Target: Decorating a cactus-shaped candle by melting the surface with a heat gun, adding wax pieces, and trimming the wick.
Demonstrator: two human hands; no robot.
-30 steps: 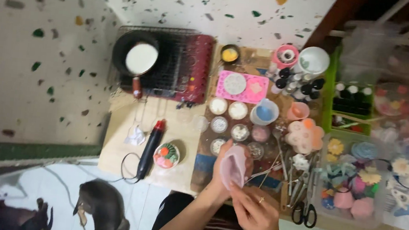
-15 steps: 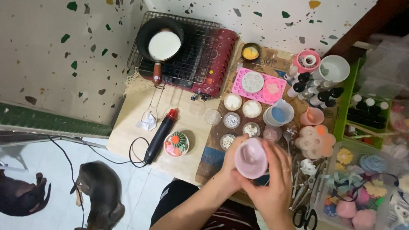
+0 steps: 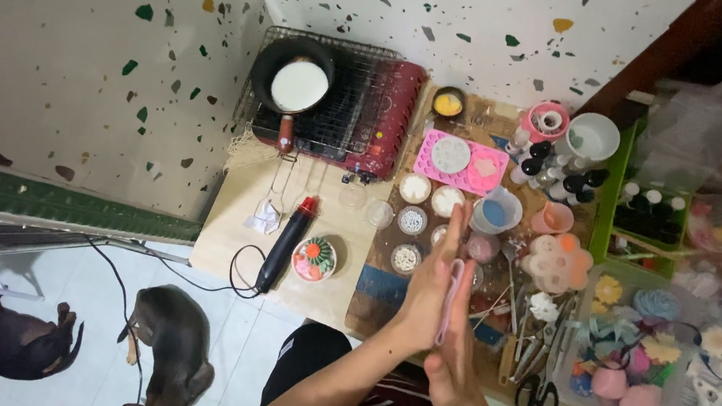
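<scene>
My left hand (image 3: 426,287) and my right hand (image 3: 454,362) are pressed flat, palm to palm, over the near edge of a low wooden table (image 3: 237,209). A soft pink mould (image 3: 451,298) is squeezed thin between them; only its edge shows. Just beyond my fingertips stand several small round jars (image 3: 412,220) of white bits and a blue-filled clear cup (image 3: 495,211). A pink mould tray (image 3: 458,161) lies farther back.
A black pan of white liquid (image 3: 299,85) sits on a red stove (image 3: 387,117) at the back left. A black heat gun (image 3: 285,244) and a round decorated dish (image 3: 314,258) lie left. Scissors (image 3: 536,396) and a box of wax flowers (image 3: 630,344) are right. Two dogs (image 3: 175,348) lie on the floor.
The pink mould was cupped open in both hands; now my palms have closed flat together, squashing it. The view has shifted slightly.
</scene>
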